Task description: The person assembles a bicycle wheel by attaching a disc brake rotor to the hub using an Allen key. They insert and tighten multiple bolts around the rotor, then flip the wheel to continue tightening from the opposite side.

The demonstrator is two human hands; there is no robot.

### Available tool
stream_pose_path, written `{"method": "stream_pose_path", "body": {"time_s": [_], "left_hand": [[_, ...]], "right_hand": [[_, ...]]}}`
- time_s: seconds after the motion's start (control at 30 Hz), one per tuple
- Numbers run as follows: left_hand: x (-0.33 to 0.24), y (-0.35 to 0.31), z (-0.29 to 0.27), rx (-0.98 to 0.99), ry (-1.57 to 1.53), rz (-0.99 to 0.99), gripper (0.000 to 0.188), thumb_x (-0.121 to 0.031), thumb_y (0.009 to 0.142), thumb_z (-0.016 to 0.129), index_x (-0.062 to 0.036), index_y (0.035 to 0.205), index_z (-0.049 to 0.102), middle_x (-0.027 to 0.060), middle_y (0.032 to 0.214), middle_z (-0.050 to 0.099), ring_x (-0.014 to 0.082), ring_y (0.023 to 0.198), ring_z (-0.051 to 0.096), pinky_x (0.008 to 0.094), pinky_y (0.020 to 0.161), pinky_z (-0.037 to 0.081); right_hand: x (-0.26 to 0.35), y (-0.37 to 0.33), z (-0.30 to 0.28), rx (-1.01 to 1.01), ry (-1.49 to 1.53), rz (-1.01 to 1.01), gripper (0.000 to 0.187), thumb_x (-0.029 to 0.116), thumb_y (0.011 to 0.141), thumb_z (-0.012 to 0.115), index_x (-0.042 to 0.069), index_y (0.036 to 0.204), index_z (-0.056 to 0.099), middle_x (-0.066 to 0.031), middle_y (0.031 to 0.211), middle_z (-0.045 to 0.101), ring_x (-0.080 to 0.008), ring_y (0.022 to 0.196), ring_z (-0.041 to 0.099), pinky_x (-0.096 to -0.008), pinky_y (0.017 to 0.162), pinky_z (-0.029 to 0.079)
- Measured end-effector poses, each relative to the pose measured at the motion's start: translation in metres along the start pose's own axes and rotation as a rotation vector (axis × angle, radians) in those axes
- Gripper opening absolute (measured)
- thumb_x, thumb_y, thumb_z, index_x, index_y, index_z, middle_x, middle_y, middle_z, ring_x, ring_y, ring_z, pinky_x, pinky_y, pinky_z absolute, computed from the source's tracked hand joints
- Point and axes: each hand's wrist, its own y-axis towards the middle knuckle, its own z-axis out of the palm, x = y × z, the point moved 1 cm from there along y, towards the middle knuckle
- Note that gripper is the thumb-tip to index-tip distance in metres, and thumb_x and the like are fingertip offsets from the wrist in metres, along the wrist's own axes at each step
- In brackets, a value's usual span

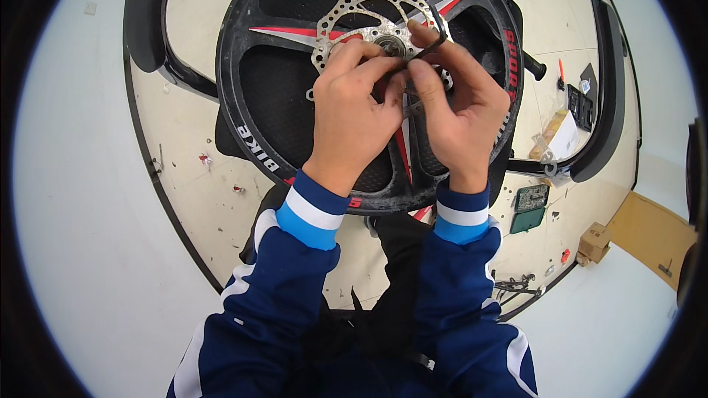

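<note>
Your right hand (464,103): fingers pinching a black bent rod (442,32), its lower end hidden; your left hand (354,103): fingertips drawn in alongside, hold untellable; beneath the grip, silver brake disc (345,6), partly covered; under that, spoked wheel (230,74), top cut off; far right, green case (525,221), contents indistinct.

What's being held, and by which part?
The right hand holds a dark bent tool, apparently around its bend; whether the left hand grips anything is hidden.
</note>
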Motion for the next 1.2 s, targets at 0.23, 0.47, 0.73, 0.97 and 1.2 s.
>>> {"method": "stream_pose_path", "body": {"time_s": [0.23, 0.47, 0.73, 0.97, 1.2], "left_hand": [[-0.002, 0.001, 0.001, -0.036, -0.027, 0.008, 0.019, 0.002, 0.07, 0.075, 0.0022, 0.089, 0.073, 0.0105, 0.089, 0.07, 0.0268, 0.075, 0.068, 0.0324, 0.068, 0.054], [0.002, -0.001, 0.002, -0.039, -0.108, -0.034, 0.019, 0.003, 0.071, 0.074, 0.0029, 0.09, 0.072, 0.0115, 0.09, 0.069, 0.0278, 0.076, 0.067, 0.0326, 0.068, 0.053], [-0.004, 0.001, -0.003, 0.067, -0.03, 0.057, 0.022, 0.004, 0.072, 0.071, 0.0022, 0.094, 0.072, 0.0122, 0.085, 0.066, 0.031, 0.082, 0.064, 0.0373, 0.072, 0.051], [-0.008, 0.001, -0.002, 0.01, -0.125, 0.002, 0.023, 0.008, 0.069, 0.073, 0.0012, 0.091, 0.072, 0.0112, 0.087, 0.071, 0.0247, 0.078, 0.071, 0.0309, 0.07, 0.055], [-0.005, 0.001, -0.003, 0.058, -0.096, 0.069, 0.02, 0.009, 0.074, 0.061, 0.0038, 0.091, 0.069, 0.0143, 0.091, 0.066, 0.0343, 0.078, 0.065, 0.0367, 0.068, 0.053]], "right_hand": [[0.006, -0.003, -0.005, 0.078, -0.14, 0.018, 0.016, 0.001, 0.083, 0.077, -0.004, 0.099, 0.076, -0.0108, 0.091, 0.077, -0.0148, 0.081, 0.073, -0.0247, 0.076, 0.056], [0.007, -0.001, 0.004, 0.025, -0.095, -0.011, 0.022, -0.001, 0.085, 0.073, -0.004, 0.107, 0.075, -0.0112, 0.096, 0.078, -0.0148, 0.083, 0.073, -0.024, 0.079, 0.056], [0.015, -0.001, -0.007, 0.17, 0.073, 0.109, 0.022, -0.006, 0.086, 0.069, -0.005, 0.107, 0.075, -0.0125, 0.1, 0.078, -0.0129, 0.088, 0.072, -0.025, 0.08, 0.056], [0.014, 0.0, -0.007, -0.004, -0.132, 0.045, 0.023, 0.001, 0.076, 0.084, -0.003, 0.098, 0.076, -0.0081, 0.084, 0.076, -0.01, 0.076, 0.07, -0.022, 0.071, 0.053], [0.015, 0.0, -0.003, 0.131, -0.005, 0.016, 0.019, -0.002, 0.084, 0.071, -0.003, 0.103, 0.076, -0.0118, 0.093, 0.077, -0.0163, 0.079, 0.073, -0.0251, 0.075, 0.056]]}}
